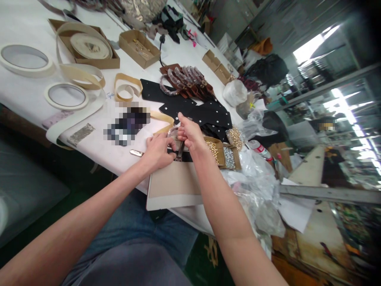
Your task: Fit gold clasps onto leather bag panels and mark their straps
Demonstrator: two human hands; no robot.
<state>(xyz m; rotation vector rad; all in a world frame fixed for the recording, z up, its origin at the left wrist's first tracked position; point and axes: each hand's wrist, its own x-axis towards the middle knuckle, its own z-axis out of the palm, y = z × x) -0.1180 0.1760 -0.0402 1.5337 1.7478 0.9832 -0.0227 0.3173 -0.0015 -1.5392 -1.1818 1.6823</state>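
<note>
My left hand (157, 150) rests on a small dark piece lying on a tan cardboard sheet (174, 186) at the table's near edge, fingers curled and pressed down on it. My right hand (189, 133) is closed around a thin dark metal tool (180, 150) that points down at that piece. A small silver metal tag (136, 153) lies just left of my left hand. Small open boxes of gold studs (214, 149) and silver studs (228, 157) sit right of my right hand. What lies under the fingers is mostly hidden.
Black studded leather panels (205, 113) and brown straps (187, 81) lie behind my hands. Rolls of beige tape (66, 95), cardboard boxes (139, 47) and loose tan strips (127, 87) cover the white table (24, 95) to the left. Crumpled plastic bags (256, 178) pile up at the right.
</note>
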